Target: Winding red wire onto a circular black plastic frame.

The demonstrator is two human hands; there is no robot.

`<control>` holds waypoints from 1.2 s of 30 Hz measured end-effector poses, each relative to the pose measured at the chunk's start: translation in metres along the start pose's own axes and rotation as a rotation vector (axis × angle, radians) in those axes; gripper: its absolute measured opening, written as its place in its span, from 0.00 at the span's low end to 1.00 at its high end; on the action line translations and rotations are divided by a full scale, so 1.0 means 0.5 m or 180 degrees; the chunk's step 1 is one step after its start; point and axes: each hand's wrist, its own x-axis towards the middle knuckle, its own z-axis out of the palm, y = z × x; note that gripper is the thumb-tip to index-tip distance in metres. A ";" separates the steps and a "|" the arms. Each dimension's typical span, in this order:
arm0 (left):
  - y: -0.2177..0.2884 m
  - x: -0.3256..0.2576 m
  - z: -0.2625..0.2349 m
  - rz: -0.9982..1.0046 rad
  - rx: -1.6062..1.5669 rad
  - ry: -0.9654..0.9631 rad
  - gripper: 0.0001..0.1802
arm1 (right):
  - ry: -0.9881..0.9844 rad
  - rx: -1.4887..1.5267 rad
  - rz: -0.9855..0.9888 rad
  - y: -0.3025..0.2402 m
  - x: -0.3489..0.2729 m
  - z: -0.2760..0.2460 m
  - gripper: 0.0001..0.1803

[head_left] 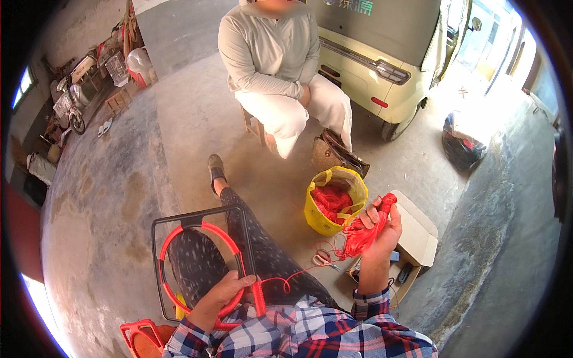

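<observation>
Over my lap leans a black rectangular frame (245, 232) with a red ring (172, 234) inside it. My left hand (230, 287) is closed around its lower right side, the thumb beside a red upright part (258, 298). Raised at the right, my right hand (385, 230) grips a hank of red cord (362, 237), bound at its top end and hanging loose below. A thin red strand (286, 280) runs slack between the frame and the hank, with a loop midway. Scissors (324, 258) lie near the hank's loose strands.
Beyond my right hand stands a yellow bag (322, 222) of red cord. An open cardboard box (418, 230) holds small items. A brown handbag (332, 152) stands by a seated person (268, 53), before a pale vehicle (370, 77). An orange-framed object (142, 334) sits at my lower left.
</observation>
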 end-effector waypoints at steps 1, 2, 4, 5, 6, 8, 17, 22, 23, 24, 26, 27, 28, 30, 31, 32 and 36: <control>-0.001 0.001 0.000 0.0026 0.0035 0.0013 0.19 | 0.0002 -0.0002 0.0001 0.001 0.000 -0.001 0.19; -0.001 0.002 0.000 0.0024 0.0033 0.0012 0.19 | -0.0015 -0.0006 0.0013 0.003 0.001 -0.001 0.19; -0.002 0.004 -0.003 0.0058 0.0106 -0.0012 0.19 | -0.0031 -0.0008 0.0027 0.008 0.001 -0.002 0.19; -0.002 0.004 -0.002 0.0057 0.0106 -0.0010 0.19 | -0.0018 0.0046 0.0100 0.012 0.002 -0.001 0.18; -0.001 0.004 -0.002 0.0069 0.0080 -0.0030 0.19 | -0.0006 0.0101 0.0172 0.016 0.003 -0.002 0.18; -0.003 0.006 -0.003 0.0084 0.0059 -0.0050 0.19 | 0.0012 0.0079 0.0218 0.022 0.004 -0.008 0.18; -0.004 0.007 -0.002 0.0021 0.0099 0.0036 0.18 | 0.0154 -0.0107 0.0436 0.056 0.005 -0.011 0.19; -0.001 0.008 -0.012 -0.0197 0.0176 -0.0078 0.20 | 0.0121 -0.0267 0.0546 0.079 0.003 -0.003 0.18; -0.004 0.010 -0.016 -0.0194 0.0176 -0.0072 0.20 | 0.0195 -0.0262 0.0662 0.089 0.001 -0.003 0.19; -0.007 0.011 -0.019 -0.0157 0.0181 -0.0099 0.20 | 0.0269 -0.0256 0.0779 0.098 0.000 -0.003 0.19; -0.007 0.012 -0.016 -0.0127 0.0192 -0.0143 0.20 | 0.0242 -0.0186 0.0869 0.116 -0.003 -0.006 0.19; -0.002 0.009 -0.008 -0.0115 0.0125 -0.0025 0.19 | 0.0454 -0.0359 0.0961 0.134 -0.004 -0.015 0.19; 0.000 0.006 -0.002 -0.0100 0.0055 0.0100 0.18 | 0.0663 -0.0530 0.1058 0.150 -0.005 -0.027 0.18; 0.003 0.003 0.004 -0.0133 0.0041 0.0124 0.18 | 0.0499 -0.0494 0.1270 0.167 -0.008 -0.056 0.19; 0.002 0.002 0.005 -0.0201 0.0009 0.0177 0.18 | 0.0681 -0.0324 0.1385 0.178 -0.008 -0.060 0.19; 0.003 0.003 0.006 -0.0195 0.0013 0.0181 0.18 | 0.0864 -0.0154 0.1496 0.182 -0.008 -0.060 0.19; -0.002 0.003 -0.003 -0.0093 -0.0014 0.0028 0.20 | 0.0400 -0.0356 0.0867 0.108 0.009 -0.041 0.17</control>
